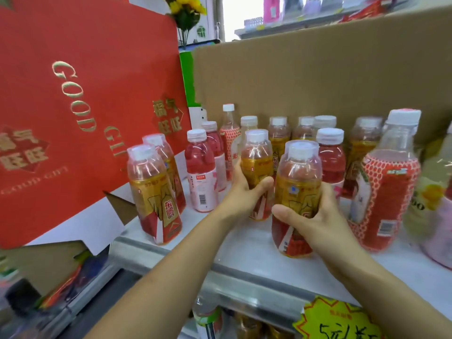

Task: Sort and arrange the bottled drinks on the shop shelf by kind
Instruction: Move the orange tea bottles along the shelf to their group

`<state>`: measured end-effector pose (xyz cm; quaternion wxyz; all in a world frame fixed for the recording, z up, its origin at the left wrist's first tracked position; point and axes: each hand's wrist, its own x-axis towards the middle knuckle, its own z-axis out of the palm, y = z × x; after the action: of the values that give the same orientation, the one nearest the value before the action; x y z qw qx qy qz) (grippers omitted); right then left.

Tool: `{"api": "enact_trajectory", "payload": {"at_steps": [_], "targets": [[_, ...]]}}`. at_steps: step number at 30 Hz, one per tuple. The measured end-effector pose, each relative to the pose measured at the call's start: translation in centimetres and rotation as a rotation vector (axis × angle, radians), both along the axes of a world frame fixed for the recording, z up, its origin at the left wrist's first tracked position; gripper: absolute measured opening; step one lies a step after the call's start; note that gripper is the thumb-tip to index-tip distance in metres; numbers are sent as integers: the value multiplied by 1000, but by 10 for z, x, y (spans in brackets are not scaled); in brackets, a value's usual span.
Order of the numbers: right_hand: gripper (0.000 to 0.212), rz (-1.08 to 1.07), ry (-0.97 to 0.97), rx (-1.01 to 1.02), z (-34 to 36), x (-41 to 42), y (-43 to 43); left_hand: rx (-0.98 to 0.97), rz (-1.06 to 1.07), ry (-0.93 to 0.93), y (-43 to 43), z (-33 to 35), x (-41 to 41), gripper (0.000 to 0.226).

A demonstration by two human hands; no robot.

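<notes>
- The left hand [247, 192] grasps the farther gold bottle [256, 165], and the right hand [315, 221] grasps the nearer gold bottle [298, 177], both mid-shelf [244, 255].
- A matching pair [151, 192] stands together at the left.
- Behind, pink bottles [200, 172] and gold ones stand mixed, so most of the sorting likely remains.

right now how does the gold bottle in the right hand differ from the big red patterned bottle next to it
The gold-label bottle is gripped by the right hand; the red-patterned bottle stands free on the shelf. The gold-label bottle has a clear dome over its cap; the red-patterned bottle's white cap is bare. Both stand upright with white caps.
</notes>
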<state>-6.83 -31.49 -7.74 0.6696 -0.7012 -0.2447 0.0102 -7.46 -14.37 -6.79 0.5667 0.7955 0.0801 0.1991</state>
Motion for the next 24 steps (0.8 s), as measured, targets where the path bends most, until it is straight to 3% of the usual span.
{"api": "enact_trajectory", "payload": {"at_steps": [2,4,6,8,9,11,14,17,21,24], "targets": [[65,-24,-15,-38,0,0,7,40,-24,35,6,3,-2,80],[63,-44,-36,-75,0,1,15,264,62,9,7,7,-12,78],[63,-41,-62,-100,2,2,23,585,300,-173,8,20,-28,69],[63,-22,-72,-131,7,2,31,712,503,-379,18,43,-39,61],[64,-17,-70,-143,9,2,35,689,569,-403,27,53,-37,59],[69,-14,-70,-160,13,2,39,551,629,-279,48,71,-29,64],[75,-23,-78,-163,14,-1,40,291,524,-41,68,75,-16,69],[85,-43,-93,-164,7,-1,39,301,502,-42,74,65,-16,57],[85,-266,-503,-110,8,-14,37,445,426,-117,63,60,-40,45],[76,-191,-717,-40,15,-27,42,395,238,-160,46,59,-66,42]]}}
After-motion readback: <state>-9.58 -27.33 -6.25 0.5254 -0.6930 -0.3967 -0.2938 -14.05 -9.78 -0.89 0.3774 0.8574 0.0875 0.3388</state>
